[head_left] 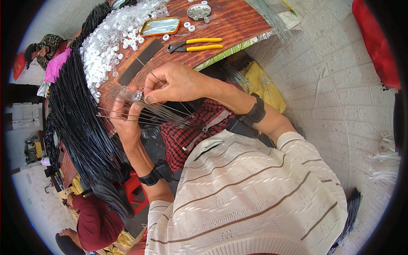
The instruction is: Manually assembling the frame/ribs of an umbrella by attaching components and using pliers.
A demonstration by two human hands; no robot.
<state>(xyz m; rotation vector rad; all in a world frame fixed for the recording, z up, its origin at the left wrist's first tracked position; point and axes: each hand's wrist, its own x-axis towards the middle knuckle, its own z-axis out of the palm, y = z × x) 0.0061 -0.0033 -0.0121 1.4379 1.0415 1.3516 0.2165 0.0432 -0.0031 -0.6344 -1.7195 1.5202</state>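
Note:
My left hand is closed round a clear plastic hub, with thin metal ribs fanning out from it like an umbrella frame. The ribs run back over my lap towards the red-and-black checked cloth. Just above the hub, my right hand pinches what looks like a thin wire between thumb and forefinger. One rib slants up past its knuckles. The fingers partly hide the wire and the hub's joints.
Yellow-handled pliers, a dark flat bar, a tin of thin wires and a round dish lie on the wooden table. White rings and clear parts heap beside long black rods. Another person sits lower left.

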